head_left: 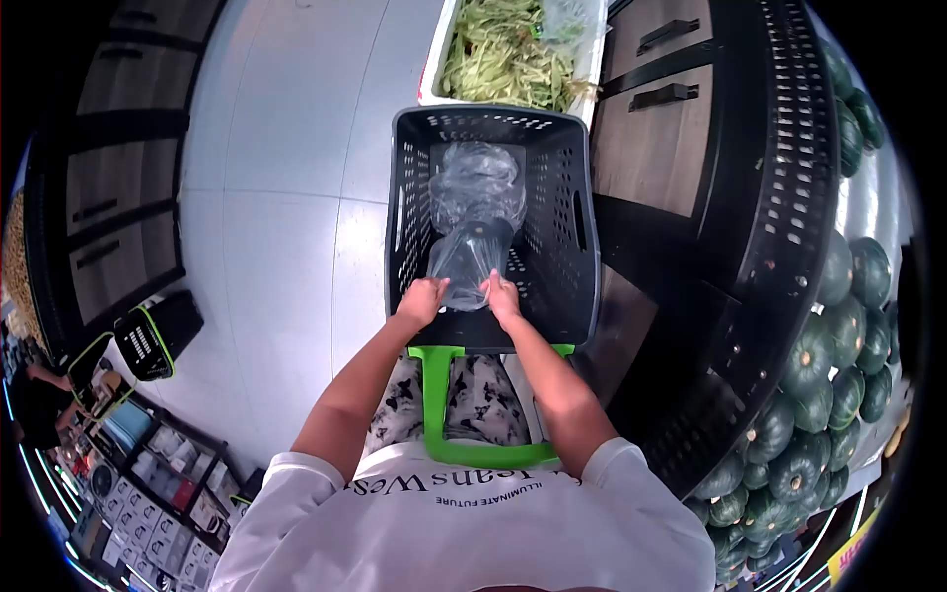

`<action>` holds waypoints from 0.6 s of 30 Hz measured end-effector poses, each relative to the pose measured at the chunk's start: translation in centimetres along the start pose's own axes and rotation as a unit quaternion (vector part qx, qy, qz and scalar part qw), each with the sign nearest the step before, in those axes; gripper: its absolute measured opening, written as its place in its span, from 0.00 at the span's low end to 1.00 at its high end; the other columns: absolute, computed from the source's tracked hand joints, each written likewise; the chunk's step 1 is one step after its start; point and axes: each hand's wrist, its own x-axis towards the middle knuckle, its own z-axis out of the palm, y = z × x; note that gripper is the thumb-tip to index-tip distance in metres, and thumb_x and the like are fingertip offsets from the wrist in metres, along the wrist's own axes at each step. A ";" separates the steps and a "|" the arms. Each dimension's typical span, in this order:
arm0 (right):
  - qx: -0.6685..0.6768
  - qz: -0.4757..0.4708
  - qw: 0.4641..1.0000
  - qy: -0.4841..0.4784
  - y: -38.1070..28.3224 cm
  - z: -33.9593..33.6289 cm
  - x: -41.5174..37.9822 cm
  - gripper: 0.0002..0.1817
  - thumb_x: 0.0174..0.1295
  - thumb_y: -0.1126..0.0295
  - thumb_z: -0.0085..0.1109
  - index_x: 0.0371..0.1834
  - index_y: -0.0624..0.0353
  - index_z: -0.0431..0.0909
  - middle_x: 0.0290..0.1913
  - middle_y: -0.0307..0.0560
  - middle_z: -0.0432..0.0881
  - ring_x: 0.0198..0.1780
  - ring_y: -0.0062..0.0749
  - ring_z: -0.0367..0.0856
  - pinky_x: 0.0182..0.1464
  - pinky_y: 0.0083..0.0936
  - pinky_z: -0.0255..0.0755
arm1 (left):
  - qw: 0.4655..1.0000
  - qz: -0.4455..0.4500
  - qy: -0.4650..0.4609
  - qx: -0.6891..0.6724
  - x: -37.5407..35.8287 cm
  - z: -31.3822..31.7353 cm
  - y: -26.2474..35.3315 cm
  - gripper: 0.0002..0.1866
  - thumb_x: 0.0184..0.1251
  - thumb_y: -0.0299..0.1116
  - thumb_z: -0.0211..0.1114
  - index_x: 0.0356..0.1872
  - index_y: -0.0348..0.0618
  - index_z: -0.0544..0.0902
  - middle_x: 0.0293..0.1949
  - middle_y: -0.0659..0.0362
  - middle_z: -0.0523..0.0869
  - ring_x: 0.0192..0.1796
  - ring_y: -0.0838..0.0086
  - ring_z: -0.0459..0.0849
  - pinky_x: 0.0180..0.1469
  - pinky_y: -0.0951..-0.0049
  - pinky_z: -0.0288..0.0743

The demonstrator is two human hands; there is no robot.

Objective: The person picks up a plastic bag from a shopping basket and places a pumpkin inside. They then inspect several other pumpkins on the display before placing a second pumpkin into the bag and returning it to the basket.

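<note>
A clear plastic bag is stretched between my two hands, over the near half of a dark grey shopping basket. My left hand pinches one side of the bag's edge. On the other side, my right hand has its fingers closed on the plastic. Farther up in the basket lies more crumpled clear plastic, which runs into the bag I hold. The basket's green handle is folded toward my body.
Beyond the basket stands a white foam box of green leafy trimmings. Dark green pumpkins are piled on the right behind a black perforated rail. Drawer cabinets flank both sides. Another basket and a person are at left.
</note>
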 end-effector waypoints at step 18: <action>-0.389 -0.121 0.910 -0.075 9.5 1.2 12.3 0.18 0.69 0.61 0.38 0.40 0.60 0.77 0.44 0.54 0.81 0.46 0.51 0.78 0.48 0.41 0.70 | 0.989 -0.050 -0.094 0.099 10.2 10.8 -8.1 0.13 0.66 0.32 0.50 0.39 0.51 0.85 0.37 0.49 0.84 0.41 0.55 0.84 0.45 0.60 0.78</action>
